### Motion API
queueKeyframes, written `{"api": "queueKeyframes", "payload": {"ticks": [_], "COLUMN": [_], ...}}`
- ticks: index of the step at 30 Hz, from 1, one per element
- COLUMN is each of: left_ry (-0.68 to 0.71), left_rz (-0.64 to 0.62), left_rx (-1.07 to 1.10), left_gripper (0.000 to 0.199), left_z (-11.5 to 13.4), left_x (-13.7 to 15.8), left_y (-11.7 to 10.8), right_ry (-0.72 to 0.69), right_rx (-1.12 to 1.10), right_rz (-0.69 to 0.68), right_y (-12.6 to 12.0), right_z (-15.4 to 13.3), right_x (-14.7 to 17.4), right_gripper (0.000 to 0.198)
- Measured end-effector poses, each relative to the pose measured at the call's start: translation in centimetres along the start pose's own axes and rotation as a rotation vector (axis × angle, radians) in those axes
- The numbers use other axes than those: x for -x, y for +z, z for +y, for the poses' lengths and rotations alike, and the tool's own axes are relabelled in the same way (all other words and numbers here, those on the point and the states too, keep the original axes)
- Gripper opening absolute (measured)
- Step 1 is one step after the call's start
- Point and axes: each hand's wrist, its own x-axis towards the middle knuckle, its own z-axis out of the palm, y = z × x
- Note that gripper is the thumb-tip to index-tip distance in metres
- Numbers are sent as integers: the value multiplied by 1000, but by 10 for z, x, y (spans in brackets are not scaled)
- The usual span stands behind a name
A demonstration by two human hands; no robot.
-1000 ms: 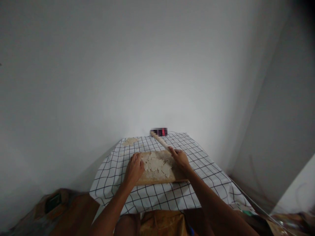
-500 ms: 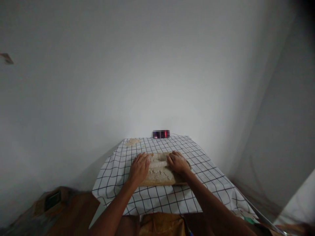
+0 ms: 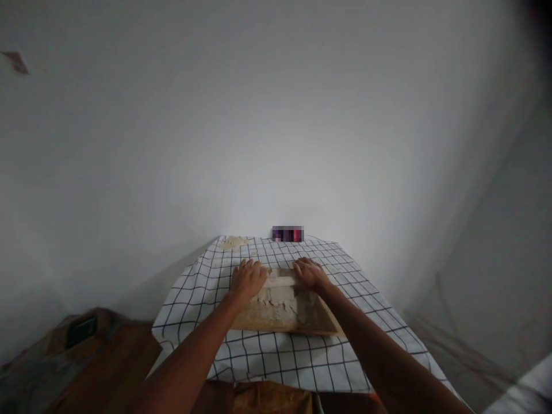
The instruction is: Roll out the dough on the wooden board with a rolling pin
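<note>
A pale rolling pin (image 3: pixel 281 282) lies crosswise over flattened, ragged-edged dough (image 3: pixel 278 299) on a wooden board (image 3: pixel 276 326). My left hand (image 3: pixel 249 279) is on the pin's left end, its fingers curved over the top. At the other end my right hand (image 3: pixel 311 275) presses down in the same way. Only the middle stretch of the pin shows between the hands; both ends are hidden under them. The dough spreads toward me from the pin, with cracks along its surface.
A white checked cloth (image 3: pixel 276 362) covers the table. At its far left corner is a patch of flour or dough (image 3: pixel 233 242). A blurred-out dark object (image 3: pixel 288 234) stands by the wall at the back. A box-like thing (image 3: pixel 81 332) is low at left.
Both hands and the rolling pin have moved away from me toward the board's far edge, baring more dough on the near side. The view has shifted slightly.
</note>
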Motion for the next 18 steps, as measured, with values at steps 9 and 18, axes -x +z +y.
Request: {"api": "queueKeyframes", "payload": {"ticks": [9, 18], "left_ry": [-142, -195], "left_rz": [-88, -198], "left_rx": [-137, -166], "left_gripper": [44, 45], "left_z": [-6, -28], "left_x": [-60, -111], "left_y": [14, 31], "right_ry": [14, -122], "right_rx": [16, 137], "right_rz": [-59, -152], "right_y": [21, 35], "right_z": [12, 26], "right_x": [-61, -109], "right_gripper": [44, 37]}}
